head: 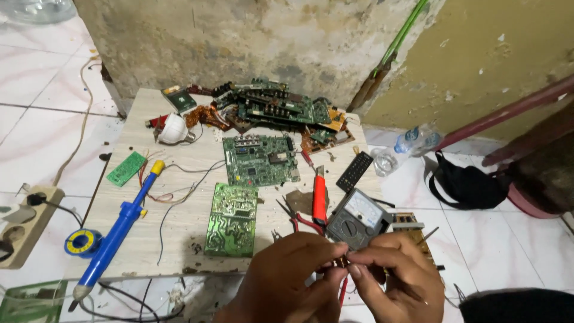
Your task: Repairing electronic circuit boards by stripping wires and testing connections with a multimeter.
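Both my hands meet at the bottom centre of the head view. My left hand (pixel 287 275) and my right hand (pixel 397 278) pinch a small part between their fingertips (pixel 345 258); what the part is I cannot tell. Just behind the fingers lies a grey analog multimeter (pixel 357 216). A red-handled pair of pliers (pixel 299 220) and a red-handled tool (pixel 320 194) lie to its left. A green circuit board (pixel 232 219) rests left of my left hand on the low wooden table (pixel 179 239).
A larger green board (pixel 260 160), a heap of boards (pixel 278 107), a white bulb (pixel 173 128), a blue desoldering pump (pixel 116 230), a solder reel (pixel 82 242), a black remote (pixel 354 171), a power strip (pixel 21 224), a plastic bottle (pixel 406 146) and a black bag (pixel 469 185).
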